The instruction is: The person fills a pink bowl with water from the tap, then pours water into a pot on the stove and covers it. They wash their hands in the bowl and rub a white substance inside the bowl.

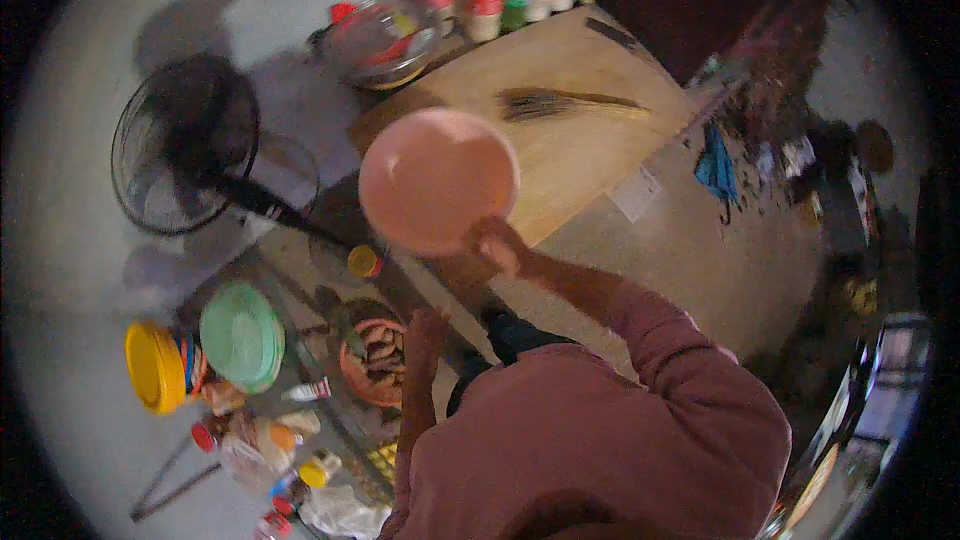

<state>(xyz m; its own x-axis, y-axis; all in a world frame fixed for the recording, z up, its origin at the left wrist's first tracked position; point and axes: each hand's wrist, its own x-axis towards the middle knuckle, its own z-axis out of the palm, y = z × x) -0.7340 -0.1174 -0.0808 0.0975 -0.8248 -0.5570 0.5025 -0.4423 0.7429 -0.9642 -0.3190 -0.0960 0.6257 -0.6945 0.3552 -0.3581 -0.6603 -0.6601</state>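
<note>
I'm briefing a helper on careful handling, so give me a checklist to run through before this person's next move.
1. Right hand holds the pink basin at its edge: ok.
2. Left hand also supports the basin: not ok; it is apart, lower down, by the orange basket.
3. Left hand free of any object: cannot tell; blurred.
4. Wooden board free of loose things: not ok; a brush lies on it.
5. Fan switched off: cannot tell.
</note>
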